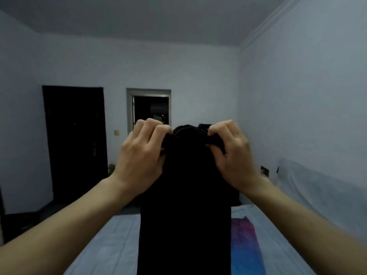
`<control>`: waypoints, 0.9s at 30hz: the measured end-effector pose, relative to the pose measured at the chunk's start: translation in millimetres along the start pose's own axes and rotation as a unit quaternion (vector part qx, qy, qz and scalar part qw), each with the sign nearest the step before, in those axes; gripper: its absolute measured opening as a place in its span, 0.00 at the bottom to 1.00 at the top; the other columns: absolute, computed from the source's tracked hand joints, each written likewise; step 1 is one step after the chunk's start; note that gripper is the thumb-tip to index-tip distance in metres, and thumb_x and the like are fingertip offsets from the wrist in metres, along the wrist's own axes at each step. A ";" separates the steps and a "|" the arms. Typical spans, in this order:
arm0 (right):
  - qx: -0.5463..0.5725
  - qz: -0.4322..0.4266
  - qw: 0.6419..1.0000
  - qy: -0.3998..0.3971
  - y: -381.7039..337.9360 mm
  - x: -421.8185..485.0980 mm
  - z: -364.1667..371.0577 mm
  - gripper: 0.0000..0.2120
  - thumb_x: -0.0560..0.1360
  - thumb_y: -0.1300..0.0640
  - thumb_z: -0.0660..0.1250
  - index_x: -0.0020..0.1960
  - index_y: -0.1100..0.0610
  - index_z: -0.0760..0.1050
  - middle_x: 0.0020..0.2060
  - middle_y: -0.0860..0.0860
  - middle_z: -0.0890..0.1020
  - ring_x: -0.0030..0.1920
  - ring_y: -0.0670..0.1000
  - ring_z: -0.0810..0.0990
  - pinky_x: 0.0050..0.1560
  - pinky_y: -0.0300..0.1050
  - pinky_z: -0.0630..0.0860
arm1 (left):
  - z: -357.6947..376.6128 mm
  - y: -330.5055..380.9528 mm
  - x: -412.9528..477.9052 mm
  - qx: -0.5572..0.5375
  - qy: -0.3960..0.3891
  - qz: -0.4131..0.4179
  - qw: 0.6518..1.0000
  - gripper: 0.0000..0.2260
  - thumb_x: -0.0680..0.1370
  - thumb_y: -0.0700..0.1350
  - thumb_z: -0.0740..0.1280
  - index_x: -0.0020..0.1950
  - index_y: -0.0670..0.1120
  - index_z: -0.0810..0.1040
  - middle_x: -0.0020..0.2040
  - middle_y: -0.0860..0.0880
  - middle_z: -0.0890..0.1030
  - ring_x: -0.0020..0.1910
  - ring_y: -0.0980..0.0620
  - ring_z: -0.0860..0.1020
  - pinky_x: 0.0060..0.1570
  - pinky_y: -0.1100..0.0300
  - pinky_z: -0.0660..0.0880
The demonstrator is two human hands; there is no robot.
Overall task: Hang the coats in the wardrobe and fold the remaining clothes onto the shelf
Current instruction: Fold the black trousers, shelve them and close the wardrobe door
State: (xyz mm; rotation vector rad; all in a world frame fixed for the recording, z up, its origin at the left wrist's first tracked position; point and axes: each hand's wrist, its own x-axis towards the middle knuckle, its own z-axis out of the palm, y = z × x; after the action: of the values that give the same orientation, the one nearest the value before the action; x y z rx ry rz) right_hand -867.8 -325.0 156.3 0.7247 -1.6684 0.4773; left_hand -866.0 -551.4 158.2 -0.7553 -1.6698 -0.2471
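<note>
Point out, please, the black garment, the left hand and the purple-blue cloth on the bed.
black garment [184, 205]: head view, middle of the hanging fabric.
left hand [142, 154]: head view, back of the hand, which grips the garment's top edge.
purple-blue cloth [245, 247]: head view, its visible part, right of the garment.

We cannot tell what kind of piece the black garment [184, 195] is; it runs off the bottom edge, hiding the middle of the bed [111, 245] and part of a purple-blue cloth [245, 245]. Fingertips of our left hand [141, 155] and right hand [232, 153] vanish in its top fold. The door [75, 139] at centre left is too dark to read.
</note>
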 end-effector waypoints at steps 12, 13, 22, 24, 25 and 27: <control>0.020 0.141 0.978 -0.151 101.6 -217.7 179.6 0.11 0.68 0.66 0.66 0.49 0.58 0.75 0.46 0.51 0.75 0.47 0.56 0.74 0.44 0.57 0.75 | 208.3 -54.5 -218.3 -0.013 -0.156 -0.057 0.986 0.10 0.77 0.43 0.69 0.55 0.38 0.78 0.49 0.43 0.77 0.45 0.44 0.74 0.40 0.54 0.75; 0.020 0.146 0.976 -0.161 105.9 -233.8 189.1 0.11 0.67 0.66 0.66 0.49 0.59 0.75 0.46 0.51 0.75 0.46 0.55 0.74 0.44 0.57 0.74 | 219.4 -54.7 -234.5 -0.016 -0.163 -0.062 0.985 0.10 0.77 0.42 0.69 0.54 0.39 0.79 0.49 0.43 0.76 0.45 0.44 0.73 0.39 0.55 0.74; 0.049 0.195 0.957 -0.211 107.0 -366.5 232.6 0.09 0.68 0.66 0.62 0.46 0.58 0.73 0.44 0.51 0.74 0.45 0.54 0.73 0.42 0.57 0.73 | 270.7 -30.8 -362.3 -0.045 -0.242 -0.137 0.959 0.11 0.71 0.32 0.70 0.52 0.40 0.79 0.47 0.44 0.76 0.44 0.45 0.73 0.34 0.55 0.72; 0.050 0.203 0.951 -0.229 102.3 -392.1 230.2 0.10 0.66 0.68 0.63 0.46 0.59 0.73 0.44 0.53 0.75 0.46 0.56 0.73 0.42 0.58 0.73 | 271.5 -18.8 -386.1 -0.058 -0.258 -0.141 0.954 0.14 0.69 0.30 0.71 0.53 0.39 0.79 0.48 0.43 0.76 0.46 0.45 0.73 0.34 0.57 0.71; 0.049 0.204 0.948 -0.241 98.5 -403.5 227.0 0.11 0.65 0.68 0.64 0.46 0.59 0.73 0.43 0.54 0.75 0.46 0.57 0.74 0.42 0.59 0.73 | 270.2 -12.1 -396.6 -0.067 -0.263 -0.141 0.952 0.15 0.68 0.29 0.70 0.53 0.39 0.80 0.49 0.42 0.76 0.46 0.45 0.74 0.35 0.58 0.71; 0.050 0.203 0.942 -0.263 87.5 -423.7 217.2 0.12 0.63 0.70 0.65 0.45 0.60 0.73 0.43 0.55 0.75 0.45 0.58 0.74 0.42 0.58 0.72 | 263.3 1.9 -416.5 -0.090 -0.271 -0.140 0.948 0.17 0.66 0.27 0.69 0.53 0.39 0.79 0.51 0.42 0.77 0.47 0.43 0.75 0.38 0.57 0.71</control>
State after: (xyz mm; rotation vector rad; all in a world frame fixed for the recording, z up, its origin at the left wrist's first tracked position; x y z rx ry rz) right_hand -1036.8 -318.8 -297.3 0.6106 -2.3334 0.7054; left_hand -1049.2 -548.3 -299.3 -0.7608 -2.3076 -0.4223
